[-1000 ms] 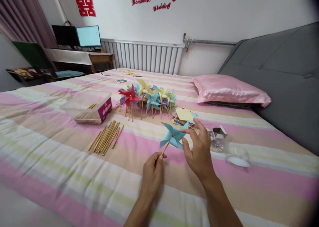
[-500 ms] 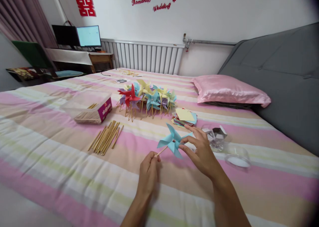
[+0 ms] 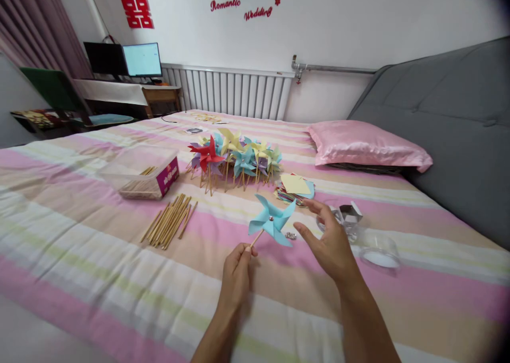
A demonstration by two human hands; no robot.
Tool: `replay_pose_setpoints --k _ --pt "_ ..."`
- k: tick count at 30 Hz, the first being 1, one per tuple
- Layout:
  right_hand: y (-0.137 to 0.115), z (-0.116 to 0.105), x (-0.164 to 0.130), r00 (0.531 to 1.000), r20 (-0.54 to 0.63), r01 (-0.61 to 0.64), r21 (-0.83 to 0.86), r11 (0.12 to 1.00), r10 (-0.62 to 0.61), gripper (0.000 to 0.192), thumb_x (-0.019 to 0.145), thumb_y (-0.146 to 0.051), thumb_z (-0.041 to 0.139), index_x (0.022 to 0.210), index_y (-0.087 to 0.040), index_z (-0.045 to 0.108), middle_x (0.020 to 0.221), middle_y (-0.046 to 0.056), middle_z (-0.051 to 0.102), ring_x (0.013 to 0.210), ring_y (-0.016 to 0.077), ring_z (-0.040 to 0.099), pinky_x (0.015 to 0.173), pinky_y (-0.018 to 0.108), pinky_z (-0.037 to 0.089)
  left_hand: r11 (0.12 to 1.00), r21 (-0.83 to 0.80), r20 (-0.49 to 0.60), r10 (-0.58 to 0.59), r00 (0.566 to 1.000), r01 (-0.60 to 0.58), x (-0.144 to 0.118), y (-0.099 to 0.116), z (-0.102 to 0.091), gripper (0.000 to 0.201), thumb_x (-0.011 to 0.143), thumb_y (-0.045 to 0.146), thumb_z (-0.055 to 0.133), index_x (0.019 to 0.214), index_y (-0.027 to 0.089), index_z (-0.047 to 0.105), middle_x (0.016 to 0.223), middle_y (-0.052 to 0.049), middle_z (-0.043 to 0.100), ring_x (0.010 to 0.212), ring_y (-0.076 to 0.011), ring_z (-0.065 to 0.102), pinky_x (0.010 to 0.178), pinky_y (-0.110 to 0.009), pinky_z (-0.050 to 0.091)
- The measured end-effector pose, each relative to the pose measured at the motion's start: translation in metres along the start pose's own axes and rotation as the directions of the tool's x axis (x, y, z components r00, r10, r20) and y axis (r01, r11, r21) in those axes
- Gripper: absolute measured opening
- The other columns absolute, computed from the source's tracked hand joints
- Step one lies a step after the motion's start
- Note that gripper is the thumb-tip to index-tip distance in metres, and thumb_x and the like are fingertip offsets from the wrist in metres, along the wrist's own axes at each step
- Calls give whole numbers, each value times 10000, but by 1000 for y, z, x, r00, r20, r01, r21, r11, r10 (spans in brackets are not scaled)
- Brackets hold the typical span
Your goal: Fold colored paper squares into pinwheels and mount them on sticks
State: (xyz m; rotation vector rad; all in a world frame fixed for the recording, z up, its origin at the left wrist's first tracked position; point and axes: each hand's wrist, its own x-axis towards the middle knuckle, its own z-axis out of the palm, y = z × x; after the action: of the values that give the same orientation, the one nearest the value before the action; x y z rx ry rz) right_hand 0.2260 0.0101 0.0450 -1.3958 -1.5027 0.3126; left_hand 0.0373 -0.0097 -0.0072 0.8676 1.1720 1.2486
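Left hand [image 3: 236, 271] pinched shut on the stick of a blue pinwheel [image 3: 271, 222], held tilted above the striped bedspread [image 3: 99, 256], right hand [image 3: 330, 241] spread wide and empty just beside its blades, finished pinwheels [image 3: 235, 158] heaped behind, loose sticks [image 3: 169, 226] lay to the left.

In our left hand [image 3: 236, 271] we pinch a thin wooden stick carrying a matt blue paper pinwheel [image 3: 271, 222] with a shiny metal pin. Beyond our right hand [image 3: 332, 241] sit clear glossy plastic containers [image 3: 378, 248]; beyond those, a satiny pink pillow [image 3: 366, 146]. Striped cloth bedding [image 3: 99, 256] looks matt.
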Motion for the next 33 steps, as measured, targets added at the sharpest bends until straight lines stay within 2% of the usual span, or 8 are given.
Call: replay_pose_setpoints --k 4,7,10,16,19,23,25,33 --pt "6 4 0 990 -6 -140 189 972 144 412 771 -368 615 1141 -206 530 1134 131 639 1028 253 603 917 494 434 999 -39 2 -37 999 37 0 2 2 257 717 425 638 684 173 606 476 65 354 415 -64 278 402 -195 200" --pt "8 7 -1 982 38 -188 230 955 184 380 776 -343 609 1120 -194 540 1105 132 655 1017 241 616 922 483 443 994 -85 21 -74 997 75 -2 6 5 263 735 422 620 735 161 598 487 73 355 398 -40 252 389 -177 158" --pt "9 9 -1 976 73 -215 224 951 203 355 772 -330 608 1094 -190 559 1059 115 673 995 231 629 925 476 451 991 -95 56 -84 995 89 -3 7 7 248 773 400 585 794 154 588 501 61 423 391 -34 267 386 -169 150" --pt "5 11 -2 954 129 -295 249 923 270 308 745 -362 640 985 -170 623 989 109 692 927 227 651 873 428 485 993 -105 132 -39 991 53 0 -1 6 257 812 393 558 872 144 571 617 4 589 408 -40 365 399 -174 241" --pt "-4 12 -4 896 263 -432 327 841 358 363 734 -463 643 928 -157 645 882 97 701 746 196 662 702 348 517 995 -89 172 -30 985 46 1 -6 5 287 815 412 560 908 141 569 698 -28 636 424 -45 406 401 -179 265" --pt "-14 18 -6 779 469 -607 394 691 416 435 703 -558 643 769 -128 662 726 57 668 536 113 585 484 223 417 999 -46 201 -12 979 22 0 -5 7 299 818 413 561 920 132 581 754 -49 655 441 -45 431 403 -178 278" --pt "-14 20 -6 752 510 -642 418 643 418 440 688 -558 663 737 -120 661 656 30 636 511 91 561 460 196 381 999 -33 212 -7 977 15 -1 -3 8 295 822 408 556 917 131 587 765 -52 659 444 -43 436 406 -175 281" --pt "-8 20 -5 771 441 -634 467 617 459 411 647 -535 711 639 -131 632 600 11 619 495 74 538 466 184 370 1000 -6 214 -23 977 25 -2 1 10 322 784 416 591 882 111 621 718 -52 644 439 -43 441 404 -168 289"
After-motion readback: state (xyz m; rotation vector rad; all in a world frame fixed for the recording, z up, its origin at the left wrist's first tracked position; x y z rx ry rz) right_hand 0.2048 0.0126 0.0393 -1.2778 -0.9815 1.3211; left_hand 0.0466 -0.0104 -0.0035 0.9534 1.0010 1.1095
